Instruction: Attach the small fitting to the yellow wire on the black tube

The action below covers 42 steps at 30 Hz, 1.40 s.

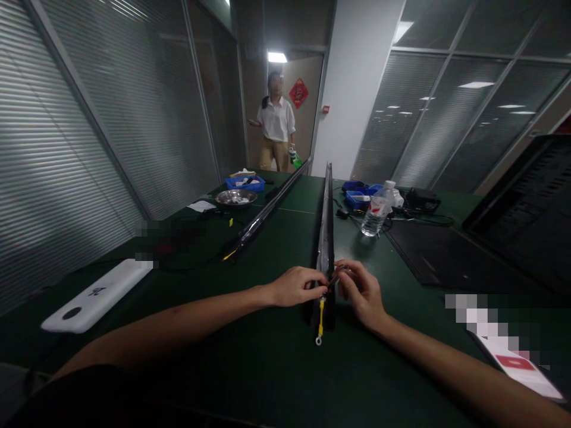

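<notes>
Left hand (294, 286), right hand (363, 294) pinch black strip (328, 226) at its end; bottle (377, 214) well apart.

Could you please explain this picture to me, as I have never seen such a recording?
There is no machine here: one camera worn on a person's head looks down at their own bare hands. The left hand pinches the near end of a long black strip lying on the green table, where a yellow wire with a ring end sticks out. The right hand holds a small thin piece against it; what it is, I cannot tell. Nearby lie a second strip, a water bottle, blue bins and a metal bowl. Another person stands at the door.
</notes>
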Available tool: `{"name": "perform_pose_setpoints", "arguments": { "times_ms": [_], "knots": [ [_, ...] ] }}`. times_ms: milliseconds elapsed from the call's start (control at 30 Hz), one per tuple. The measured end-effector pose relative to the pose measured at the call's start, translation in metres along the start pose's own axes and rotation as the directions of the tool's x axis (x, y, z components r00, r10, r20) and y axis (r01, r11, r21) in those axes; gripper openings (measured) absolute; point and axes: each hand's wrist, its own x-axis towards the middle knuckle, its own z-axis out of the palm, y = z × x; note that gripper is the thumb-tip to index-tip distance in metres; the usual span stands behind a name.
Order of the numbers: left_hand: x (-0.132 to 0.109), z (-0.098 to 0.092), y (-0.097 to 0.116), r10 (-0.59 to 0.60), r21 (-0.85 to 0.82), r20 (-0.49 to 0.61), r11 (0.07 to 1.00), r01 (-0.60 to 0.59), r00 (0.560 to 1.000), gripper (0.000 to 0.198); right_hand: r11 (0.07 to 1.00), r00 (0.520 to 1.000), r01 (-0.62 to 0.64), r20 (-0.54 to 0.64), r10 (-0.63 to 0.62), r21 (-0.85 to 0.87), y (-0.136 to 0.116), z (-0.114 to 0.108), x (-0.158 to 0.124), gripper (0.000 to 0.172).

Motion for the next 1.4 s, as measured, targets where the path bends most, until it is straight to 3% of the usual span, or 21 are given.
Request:
{"name": "perform_pose_setpoints", "arguments": {
  "times_ms": [567,1400],
  "knots": [
    [-0.0004,-0.0003,-0.0002,0.000,-0.005,0.013,1.000,0.000,1.000,0.023,0.999,1.000,-0.011,-0.020,0.010,-0.049,0.0014,-0.0016,-0.0013,0.024],
    [0.0004,0.0020,-0.0055,0.006,0.016,0.006,1.000,-0.006,1.000,0.020,0.996,0.994,-0.089,0.070,0.088,0.015,0.0010,-0.0019,0.0025,0.019]
  ]
}}
